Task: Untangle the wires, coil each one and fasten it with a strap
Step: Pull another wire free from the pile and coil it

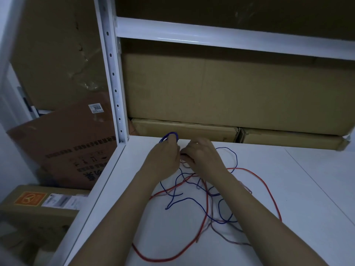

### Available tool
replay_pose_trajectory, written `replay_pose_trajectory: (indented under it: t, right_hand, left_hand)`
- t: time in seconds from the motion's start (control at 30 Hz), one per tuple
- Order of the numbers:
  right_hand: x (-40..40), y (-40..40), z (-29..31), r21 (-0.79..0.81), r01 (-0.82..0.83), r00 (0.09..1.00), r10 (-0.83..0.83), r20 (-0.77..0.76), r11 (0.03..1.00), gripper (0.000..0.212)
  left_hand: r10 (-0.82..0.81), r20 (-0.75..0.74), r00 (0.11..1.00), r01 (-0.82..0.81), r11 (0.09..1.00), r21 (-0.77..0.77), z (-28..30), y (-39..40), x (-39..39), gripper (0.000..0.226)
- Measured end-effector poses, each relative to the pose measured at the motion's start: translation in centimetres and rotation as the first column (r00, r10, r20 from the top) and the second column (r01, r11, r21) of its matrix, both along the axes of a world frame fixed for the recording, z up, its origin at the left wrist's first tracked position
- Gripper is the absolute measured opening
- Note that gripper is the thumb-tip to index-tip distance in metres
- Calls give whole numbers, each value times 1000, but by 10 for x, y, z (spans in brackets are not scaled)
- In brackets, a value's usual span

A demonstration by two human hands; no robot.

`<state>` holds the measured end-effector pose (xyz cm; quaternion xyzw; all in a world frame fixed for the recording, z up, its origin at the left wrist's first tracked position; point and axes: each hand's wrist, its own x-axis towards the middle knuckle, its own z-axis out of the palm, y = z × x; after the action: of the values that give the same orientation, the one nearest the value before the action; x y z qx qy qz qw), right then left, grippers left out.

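A blue wire (194, 200), a red wire (269, 187) and a pale pinkish-grey wire (226, 237) lie tangled on the white shelf board (307, 189). My left hand (165, 156) grips a small coil of the blue wire (170, 135) near the board's back edge. My right hand (201, 154) is right beside it, fingers curled and pinching wire strands between the two hands. Which strand it pinches is hidden by the fingers. The loose blue length runs from the hands down into the tangle.
Cardboard boxes (230, 89) fill the shelf behind the board. A white perforated shelf upright (113, 73) stands at the back left. More cartons (63, 150) lean and lie on the floor to the left, beyond the board's left edge.
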<state>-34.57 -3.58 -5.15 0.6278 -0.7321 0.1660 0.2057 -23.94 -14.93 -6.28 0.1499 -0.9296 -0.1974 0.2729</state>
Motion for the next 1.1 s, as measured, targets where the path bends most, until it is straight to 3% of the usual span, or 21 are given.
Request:
replay_pose_trajectory:
  t: [0.07, 0.17, 0.3, 0.43, 0.53, 0.6, 0.63, 0.7, 0.77, 0.87, 0.93, 1.03, 1.1]
  right_hand:
    - [-4, 2, -5, -68, 37, 999, -37, -3, 997, 5]
    - [-7, 7, -10, -19, 70, 990, -67, 125, 997, 13]
    - [-12, 11, -11, -67, 103, 994, -101, 30, 992, 25]
    - [-12, 10, -12, 64, 177, 984, -177, 6, 982, 32]
    - [-5, 13, -3, -97, 203, 978, -206, -29, 974, 30]
    - [-2, 18, 1, -236, 234, 971, -238, 10, 943, 25]
    - [-2, 20, 3, -229, 288, 958, -283, 54, 930, 20]
    - [-8, 22, 1, -97, 430, 896, -410, 172, 898, 19]
    - [-14, 24, 0, 73, 458, 842, -459, 285, 886, 24]
    - [-19, 30, 2, 89, 367, 768, -356, 532, 926, 38]
    - [-24, 37, 5, 148, 306, 728, -332, 600, 940, 44]
    - [-26, 43, 7, 315, 164, 693, -337, 638, 935, 29]
    - [-24, 42, 4, 324, 117, 658, -317, 683, 939, 21]
  left_hand:
    - [16, 87, 996, -17, 1000, 17, 0, -1, 0, 19]
    - [-43, 158, 987, 21, 991, 135, 2, 1, 2, 19]
    - [-44, 125, 991, 26, 989, 144, -2, -3, 0, 21]
    - [-89, 23, 996, 83, 975, 205, 1, -3, 1, 19]
    - [-103, -50, 993, 113, 959, 261, 5, -2, 1, 13]
    - [-103, -94, 990, 126, 946, 297, 5, -3, 1, 8]
    - [-99, -112, 989, 130, 939, 319, 5, -3, 1, 6]
    - [-90, -143, 986, 136, 924, 357, 5, -3, 1, 6]
    - [-80, -169, 982, 138, 919, 370, 6, -3, 1, 6]
    - [-71, -189, 979, 133, 931, 341, 9, -3, 1, 9]
    - [-68, -217, 974, 136, 939, 316, 10, -1, 2, 11]
    - [-41, -272, 962, 121, 950, 288, 13, 1, 2, 15]
    - [-18, -298, 954, 100, 960, 260, 15, 3, 2, 14]
